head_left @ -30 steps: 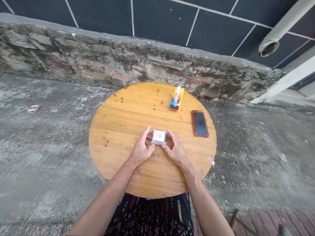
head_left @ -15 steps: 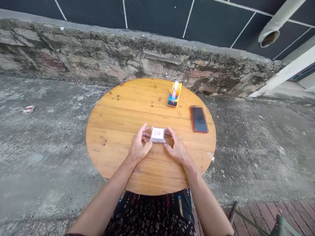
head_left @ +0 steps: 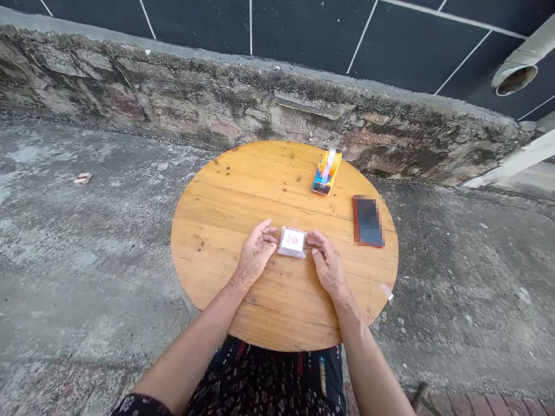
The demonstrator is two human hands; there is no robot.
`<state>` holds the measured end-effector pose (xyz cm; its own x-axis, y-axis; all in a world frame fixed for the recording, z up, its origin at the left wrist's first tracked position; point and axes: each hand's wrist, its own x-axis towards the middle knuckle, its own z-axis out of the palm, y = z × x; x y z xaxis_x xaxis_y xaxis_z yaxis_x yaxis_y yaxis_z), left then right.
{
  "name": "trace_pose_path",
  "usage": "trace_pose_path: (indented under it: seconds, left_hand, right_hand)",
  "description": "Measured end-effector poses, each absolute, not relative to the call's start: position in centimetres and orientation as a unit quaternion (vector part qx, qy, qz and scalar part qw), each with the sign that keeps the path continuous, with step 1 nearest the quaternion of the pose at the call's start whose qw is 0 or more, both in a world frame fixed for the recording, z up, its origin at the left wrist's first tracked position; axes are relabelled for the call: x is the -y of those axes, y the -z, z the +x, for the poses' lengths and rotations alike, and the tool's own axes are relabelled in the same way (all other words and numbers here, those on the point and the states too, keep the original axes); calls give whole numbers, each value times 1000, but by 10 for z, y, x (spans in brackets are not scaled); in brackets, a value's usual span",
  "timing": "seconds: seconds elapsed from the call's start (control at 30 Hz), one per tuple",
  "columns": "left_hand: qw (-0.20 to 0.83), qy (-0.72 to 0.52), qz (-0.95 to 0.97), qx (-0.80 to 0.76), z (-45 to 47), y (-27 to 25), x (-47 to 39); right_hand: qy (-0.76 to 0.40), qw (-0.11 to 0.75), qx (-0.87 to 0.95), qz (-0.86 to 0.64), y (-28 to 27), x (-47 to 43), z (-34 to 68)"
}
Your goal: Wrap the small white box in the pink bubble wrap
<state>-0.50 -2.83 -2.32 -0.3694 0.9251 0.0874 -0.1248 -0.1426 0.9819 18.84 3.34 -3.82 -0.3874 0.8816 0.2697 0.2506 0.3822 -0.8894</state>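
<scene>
A small white box wrapped in clear bubble wrap (head_left: 292, 241) lies flat on the round wooden table (head_left: 225, 214), red print on its top. Just left of it is my left hand (head_left: 256, 251), fingers apart and holding nothing. My right hand (head_left: 328, 263) rests close to the package's right side, also with fingers loosely spread and nothing in them. A narrow gap shows between each hand and the package.
A yellow and blue tape dispenser (head_left: 326, 172) stands toward the table's back. At the right lies a dark phone (head_left: 367, 221) with a red edge, partly pixelated. A bit of clear tape (head_left: 386, 290) hangs at the right rim. Behind runs a stone wall ledge (head_left: 195, 104).
Both hands have drawn slightly away from the package's sides, leaving it on the table. The whole view has shifted, so everything sits further right in the picture.
</scene>
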Motion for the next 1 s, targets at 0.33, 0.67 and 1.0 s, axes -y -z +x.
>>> trace_pose_path:
  seconds: [0.33, 0.67, 1.0]
  left_hand:
    - [401, -643, 376, -533, -6, 18, 28]
    - [156, -549, 596, -564, 4, 14, 38]
    - [118, -521, 625, -569, 3, 20, 34]
  right_hand:
    - [-403, 399, 725, -392, 30, -32, 187]
    - [-424, 401, 709, -397, 31, -32, 186]
    - [-446, 372, 692, -430, 2, -61, 183]
